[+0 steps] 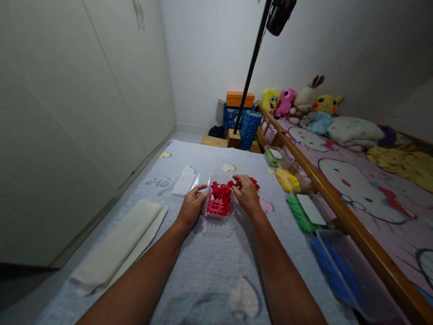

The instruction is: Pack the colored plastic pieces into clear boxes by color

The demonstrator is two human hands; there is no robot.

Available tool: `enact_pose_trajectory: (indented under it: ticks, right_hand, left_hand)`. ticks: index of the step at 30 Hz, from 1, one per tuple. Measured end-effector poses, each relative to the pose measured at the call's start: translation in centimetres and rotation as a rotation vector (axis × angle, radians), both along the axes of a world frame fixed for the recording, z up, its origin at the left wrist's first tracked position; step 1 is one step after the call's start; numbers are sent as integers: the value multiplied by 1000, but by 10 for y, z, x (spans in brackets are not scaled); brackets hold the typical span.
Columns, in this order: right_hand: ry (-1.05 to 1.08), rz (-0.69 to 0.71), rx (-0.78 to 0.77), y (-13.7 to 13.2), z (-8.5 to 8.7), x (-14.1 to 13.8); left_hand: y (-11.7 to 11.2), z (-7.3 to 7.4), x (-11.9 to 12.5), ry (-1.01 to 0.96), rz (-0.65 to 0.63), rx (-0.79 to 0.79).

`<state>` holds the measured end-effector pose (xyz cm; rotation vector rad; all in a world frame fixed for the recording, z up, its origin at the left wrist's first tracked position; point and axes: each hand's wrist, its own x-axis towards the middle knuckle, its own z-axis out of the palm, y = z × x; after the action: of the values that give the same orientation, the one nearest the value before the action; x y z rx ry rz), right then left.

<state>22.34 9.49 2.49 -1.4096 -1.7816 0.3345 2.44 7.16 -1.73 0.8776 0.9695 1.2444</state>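
Note:
A clear plastic container (207, 212) stands on the cloth-covered surface, holding a heap of red plastic building pieces (220, 199), one of them shaped like a window grid. My left hand (192, 205) grips the container's left wall, thumb and fingers at its rim. At the right rim, my right hand (246, 193) is closed, its fingertips pinching a small red building piece (231, 183). More red pieces (255, 182) lie just beyond my right hand, partly hidden by it. Left of the container lies a clear lid (196, 180) with a white paper (183, 182) on it.
Along the right edge stand containers of green pieces (297, 212), yellow pieces (287, 179) and blue pieces (334, 266), beside a wooden bed rail (314, 180). A folded cream cloth (122, 243) lies at left. Behind the surface rises a black pole (252, 67).

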Motion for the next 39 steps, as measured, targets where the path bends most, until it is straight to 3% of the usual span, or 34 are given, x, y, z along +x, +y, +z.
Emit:
enact_pose_trajectory:
  ticks: [4, 7, 12, 15, 22, 30, 34, 39]
  right_hand:
    - [39, -31, 15, 1, 7, 13]
    - [9, -100, -22, 1, 14, 38]
    - [-199, -233, -335, -2, 13, 87]
    - [-344, -272, -542, -4, 7, 102]
    - [-422, -298, -719, -2, -6, 85]
    - [-515, -243, -583, 0, -26, 88]
    - [-544, -212, -591, 0, -24, 92]
    - [-487, -134, -643, -2, -9, 89]
  left_hand:
    - [-1, 4, 1, -11, 5, -13]
    - [-2, 6, 1, 1, 24, -10]
    - [-3, 7, 2, -2, 36, -10]
    - [-2, 7, 2, 5, 21, -11]
    - [-2, 8, 2, 8, 22, -11]
    - [-2, 7, 1, 6, 15, -2]
    - [-1, 6, 1, 20, 21, 2]
    - [-1, 7, 1, 18, 20, -10]
